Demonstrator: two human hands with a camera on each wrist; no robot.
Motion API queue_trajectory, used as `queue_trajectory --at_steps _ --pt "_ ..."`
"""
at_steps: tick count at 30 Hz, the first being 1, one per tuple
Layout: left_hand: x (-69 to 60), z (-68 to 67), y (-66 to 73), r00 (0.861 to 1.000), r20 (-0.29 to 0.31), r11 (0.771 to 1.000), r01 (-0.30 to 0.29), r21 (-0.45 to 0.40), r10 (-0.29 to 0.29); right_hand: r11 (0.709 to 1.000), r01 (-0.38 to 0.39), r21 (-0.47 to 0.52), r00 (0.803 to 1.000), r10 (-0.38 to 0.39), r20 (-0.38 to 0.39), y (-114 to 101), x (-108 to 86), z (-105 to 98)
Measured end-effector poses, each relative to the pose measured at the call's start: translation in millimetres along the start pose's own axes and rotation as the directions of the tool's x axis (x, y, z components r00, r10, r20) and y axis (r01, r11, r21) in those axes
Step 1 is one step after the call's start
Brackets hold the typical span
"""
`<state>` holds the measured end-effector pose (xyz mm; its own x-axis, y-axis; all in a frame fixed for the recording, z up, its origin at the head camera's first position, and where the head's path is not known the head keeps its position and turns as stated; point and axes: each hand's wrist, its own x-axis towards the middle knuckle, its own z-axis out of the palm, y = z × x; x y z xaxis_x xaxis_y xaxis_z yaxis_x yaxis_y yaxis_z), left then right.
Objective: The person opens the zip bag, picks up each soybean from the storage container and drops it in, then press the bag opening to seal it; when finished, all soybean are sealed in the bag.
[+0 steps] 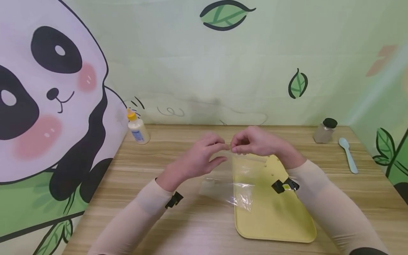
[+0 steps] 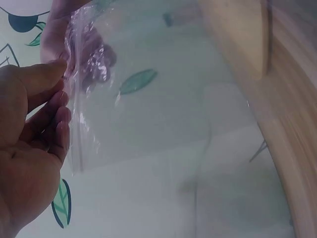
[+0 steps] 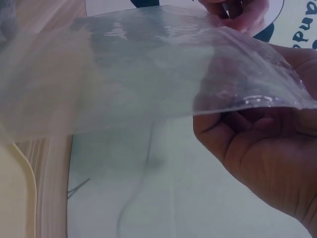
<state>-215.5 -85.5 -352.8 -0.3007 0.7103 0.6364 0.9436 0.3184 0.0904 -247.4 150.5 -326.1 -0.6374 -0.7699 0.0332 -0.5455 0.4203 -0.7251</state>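
A clear plastic zip bag (image 1: pixel 243 198) hangs from both hands, its lower part in front of the yellow tray. My left hand (image 1: pixel 200 156) pinches the bag's top edge near the middle; in the left wrist view its fingertips meet at the seal strip (image 2: pixel 78 124). Close beside it, almost touching, my right hand (image 1: pixel 255 141) pinches the same edge with thumb and curled fingers. Seen from the right wrist, the bag (image 3: pixel 138 74) spreads out and partly covers the right hand (image 3: pixel 262 148). Nothing shows inside the bag.
The yellow tray (image 1: pixel 274 219) lies on the wooden table, with several small specks near its far end. At the back left stands a white bottle (image 1: pixel 138 131) with a yellow cap. A black-lidded jar (image 1: pixel 324 131) and a pale blue spoon (image 1: pixel 348 156) are at right.
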Motion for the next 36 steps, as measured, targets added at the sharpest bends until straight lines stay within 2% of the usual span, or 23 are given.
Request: queue_trajectory --at_steps 5,15,19,23,29,36 --pt "6.3 7.7 1.4 0.999 -0.035 1.000 -0.010 0.003 0.010 1.000 0.005 0.013 1.000 -0.005 0.000 0.9 0.2 0.9" --pt "6.9 16.0 1.6 0.998 -0.052 0.999 0.041 0.032 -0.039 0.998 0.042 0.045 0.999 -0.042 0.014 6.5 -0.4 4.5" --pt "6.7 18.1 5.4 1.000 0.008 0.996 0.020 0.085 -0.021 0.999 0.032 0.027 0.999 -0.033 0.023 7.7 -0.3 3.5" --pt "7.4 18.8 11.8 0.996 0.083 0.990 -0.029 0.135 0.018 0.998 0.015 -0.056 1.000 -0.015 0.005 10.5 0.7 2.4" --pt "6.1 12.5 23.7 0.993 0.078 0.989 -0.092 0.112 0.083 0.990 -0.095 -0.107 0.992 0.086 -0.092 19.9 -4.5 0.8" --pt "5.0 3.8 35.0 0.985 0.125 0.988 -0.127 0.087 0.115 0.974 -0.095 -0.208 0.988 0.068 -0.136 16.8 -0.9 6.3"
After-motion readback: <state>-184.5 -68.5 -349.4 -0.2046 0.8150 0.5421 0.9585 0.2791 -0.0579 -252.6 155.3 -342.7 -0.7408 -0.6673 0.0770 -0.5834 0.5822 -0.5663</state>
